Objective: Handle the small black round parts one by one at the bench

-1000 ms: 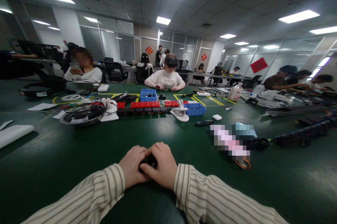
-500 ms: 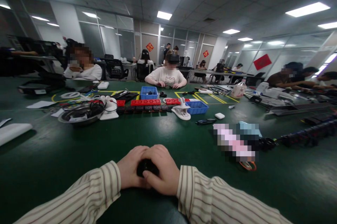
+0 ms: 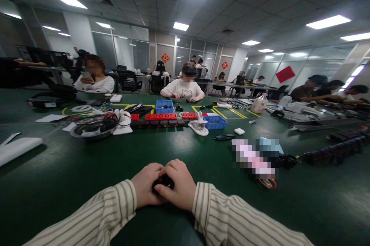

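Near the front of the green table (image 3: 115, 165), my left hand (image 3: 145, 185) and my right hand (image 3: 181, 185) are both closed around a small, glossy black rounded object (image 3: 165, 182). Its top shows between the hands; the rest is covered, so its kind is unclear. My right thumb lies across the near side of it. The fingers of both hands curl over the far side and meet there. Both forearms wear striped cream sleeves.
Across the middle stand a metal bowl (image 3: 78, 133) with dark items, red blocks (image 3: 164, 116), a white clip stand (image 3: 199, 127) and blue bins (image 3: 215, 123). A blurred pink item (image 3: 253, 157) lies to the right. A person (image 3: 185, 87) sits opposite.
The view has tilted up slightly and shifted a little. Both hands stay around the black object, with the right hand slightly turned. The person opposite has moved their hands a little.
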`<state>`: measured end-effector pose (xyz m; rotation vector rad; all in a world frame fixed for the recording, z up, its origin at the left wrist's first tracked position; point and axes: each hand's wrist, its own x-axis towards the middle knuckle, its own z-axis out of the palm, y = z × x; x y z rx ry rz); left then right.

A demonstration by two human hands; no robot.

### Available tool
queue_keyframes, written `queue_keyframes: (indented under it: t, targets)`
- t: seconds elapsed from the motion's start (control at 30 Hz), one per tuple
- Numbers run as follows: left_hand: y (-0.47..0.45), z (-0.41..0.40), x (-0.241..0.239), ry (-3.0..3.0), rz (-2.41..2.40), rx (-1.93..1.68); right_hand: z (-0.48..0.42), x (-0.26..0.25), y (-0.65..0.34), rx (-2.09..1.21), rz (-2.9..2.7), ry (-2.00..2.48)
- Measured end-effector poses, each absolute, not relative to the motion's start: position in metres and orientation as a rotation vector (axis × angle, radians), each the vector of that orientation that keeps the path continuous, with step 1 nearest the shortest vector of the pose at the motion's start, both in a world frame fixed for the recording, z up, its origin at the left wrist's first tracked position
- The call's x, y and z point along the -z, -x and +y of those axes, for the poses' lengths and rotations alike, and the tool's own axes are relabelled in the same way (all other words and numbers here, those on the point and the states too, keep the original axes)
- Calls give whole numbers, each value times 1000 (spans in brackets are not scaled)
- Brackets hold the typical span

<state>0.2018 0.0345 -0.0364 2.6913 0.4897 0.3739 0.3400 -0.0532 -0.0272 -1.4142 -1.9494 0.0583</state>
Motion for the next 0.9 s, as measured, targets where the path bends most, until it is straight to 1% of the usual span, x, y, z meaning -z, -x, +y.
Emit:
queue_keyframes:
  t: [0.2,0.33,0.47,0.6,0.73,0.83,0.9]
  targets:
    - [-196,36,36,-2657,374,-372,-53,29,-343,-121,-2076,1080]
    - [-196,37,40,-2733,419,-392,-54,25,-343,-158,-2124,927]
    - [-196,40,43,-2715,501,-384,-55,23,-343,-174,-2060,1020]
    - [-196,41,44,-2710,557,-357,-52,28,-343,-131,-1944,1265]
    - [-197,39,42,-2684,550,-377,-51,31,-342,-99,-1941,1451]
    - [-198,38,40,-2657,548,-395,-52,29,-340,-85,-1942,1483]
    - [-198,38,39,-2630,526,-390,-54,27,-339,-90,-1954,1419]
